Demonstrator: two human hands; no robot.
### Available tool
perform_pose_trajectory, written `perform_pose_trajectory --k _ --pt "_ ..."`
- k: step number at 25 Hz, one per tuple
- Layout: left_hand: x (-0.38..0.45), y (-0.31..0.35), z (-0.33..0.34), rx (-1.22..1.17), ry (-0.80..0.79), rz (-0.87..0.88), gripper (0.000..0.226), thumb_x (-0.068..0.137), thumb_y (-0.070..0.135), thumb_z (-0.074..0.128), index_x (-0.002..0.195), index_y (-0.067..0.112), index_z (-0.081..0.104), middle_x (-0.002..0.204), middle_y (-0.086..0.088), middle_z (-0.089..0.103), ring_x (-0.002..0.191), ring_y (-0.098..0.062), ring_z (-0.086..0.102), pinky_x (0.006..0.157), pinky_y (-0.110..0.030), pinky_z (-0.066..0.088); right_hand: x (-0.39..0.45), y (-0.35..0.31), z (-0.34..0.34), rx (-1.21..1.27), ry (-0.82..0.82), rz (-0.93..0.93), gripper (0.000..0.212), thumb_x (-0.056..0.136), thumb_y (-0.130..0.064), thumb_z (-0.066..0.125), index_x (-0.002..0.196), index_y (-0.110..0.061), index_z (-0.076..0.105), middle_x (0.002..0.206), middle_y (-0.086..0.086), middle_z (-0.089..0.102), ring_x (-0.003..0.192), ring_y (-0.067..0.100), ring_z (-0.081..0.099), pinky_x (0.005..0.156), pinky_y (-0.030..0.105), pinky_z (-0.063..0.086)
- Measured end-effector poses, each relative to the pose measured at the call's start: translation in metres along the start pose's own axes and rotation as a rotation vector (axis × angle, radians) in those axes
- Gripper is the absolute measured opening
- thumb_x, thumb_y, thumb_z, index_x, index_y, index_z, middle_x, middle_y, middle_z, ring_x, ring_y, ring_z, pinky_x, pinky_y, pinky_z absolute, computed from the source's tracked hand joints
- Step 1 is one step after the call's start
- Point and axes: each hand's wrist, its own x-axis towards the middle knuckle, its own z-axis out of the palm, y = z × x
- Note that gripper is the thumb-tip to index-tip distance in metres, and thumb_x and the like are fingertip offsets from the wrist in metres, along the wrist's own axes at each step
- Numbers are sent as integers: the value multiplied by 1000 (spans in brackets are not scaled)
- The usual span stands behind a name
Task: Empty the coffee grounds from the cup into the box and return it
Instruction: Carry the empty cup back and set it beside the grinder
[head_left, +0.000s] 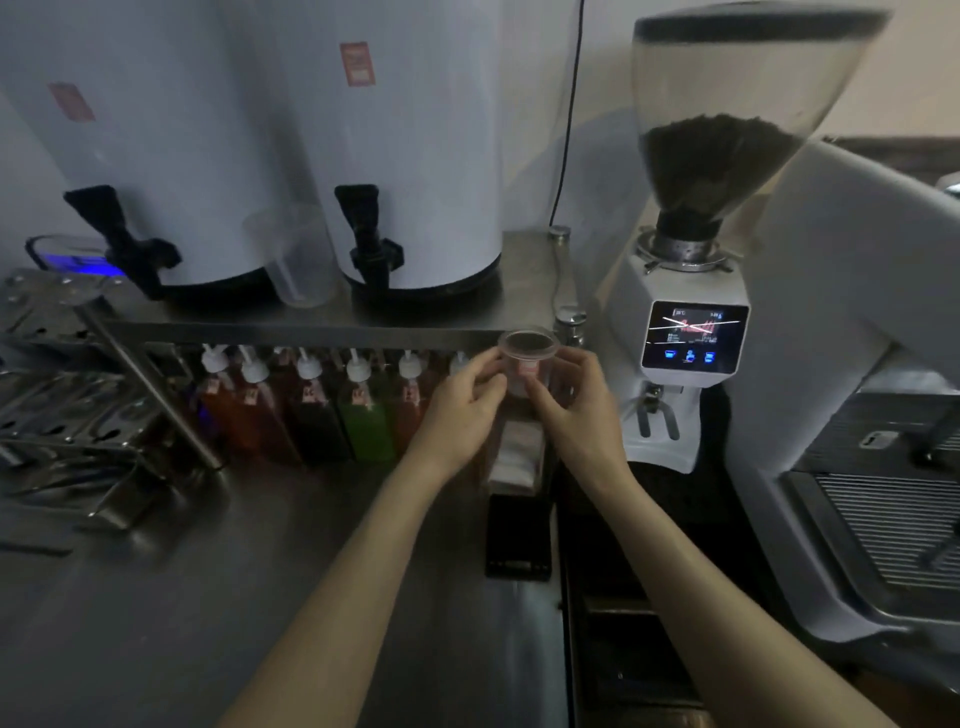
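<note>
A small clear plastic cup (529, 349) with dark coffee grounds at its bottom is held upright between both hands, just below the metal shelf's right end. My left hand (460, 408) grips its left side with the fingertips. My right hand (574, 402) grips its right side. Directly under the cup a white folded cloth or paper (515, 454) lies on the counter, with a black scale (518, 535) in front of it. A dark box-like opening (623, 597) lies right of the scale; its inside is too dark to make out.
A white coffee grinder (691, 332) with a bean hopper stands to the right, next to an espresso machine (872, 415). Two white dispensers (405, 156) sit on the metal shelf (311, 319). Several syrup bottles (363, 415) line up beneath it. Metal racks (78, 405) are at left.
</note>
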Motion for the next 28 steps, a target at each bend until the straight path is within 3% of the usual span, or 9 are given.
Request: perform_pose_trajectory --k 2,5,9,14,18,23,28 --pt "17 8 -3 3 23 8 44 102 26 50 146 25 51 141 3 61 130 -10 57 111 -42 46 20 -4 -1 -55 6 -37 47 90 -40 73 130 -22 56 116 -12 73 107 3 67 83 13 49" --pt "37 18 -6 -6 47 48 44 103 25 49 146 27 49 142 4 60 131 -16 57 110 -48 46 42 -8 1 -196 25 -104 47 90 -51 65 130 -29 53 126 -9 70 120 15 59 98 33 44" --pt "56 25 -10 -45 46 97 46 103 27 48 149 28 46 144 7 60 133 -5 53 112 -35 44 64 -15 4 -331 91 -172 43 89 -53 59 127 -33 54 126 -15 67 125 17 52 97 35 29" --pt "76 27 -6 -38 71 101 47 103 24 49 150 25 45 144 6 59 129 0 52 108 -25 43 86 -21 -1 -274 60 -148 42 91 -43 69 129 -30 55 129 -13 66 130 18 56 110 44 35" --pt "88 27 0 -46 34 80 50 102 28 50 150 25 42 149 3 55 129 0 48 91 -10 38 96 -22 -5 -203 6 -76 48 94 -36 69 137 -25 50 137 -6 64 134 17 55 113 55 42" --pt "94 28 5 -58 49 85 51 100 29 50 150 24 42 149 0 55 129 -2 47 93 -14 38 100 -26 -5 -181 2 -63 49 95 -33 69 137 -23 47 139 -2 63 134 17 56 112 55 43" --pt "97 27 2 -63 52 78 51 101 27 51 151 21 43 149 -1 55 135 -8 49 104 -23 41 100 -30 -2 -181 -17 -55 50 95 -46 66 137 -24 49 139 -1 64 127 16 60 108 54 46"
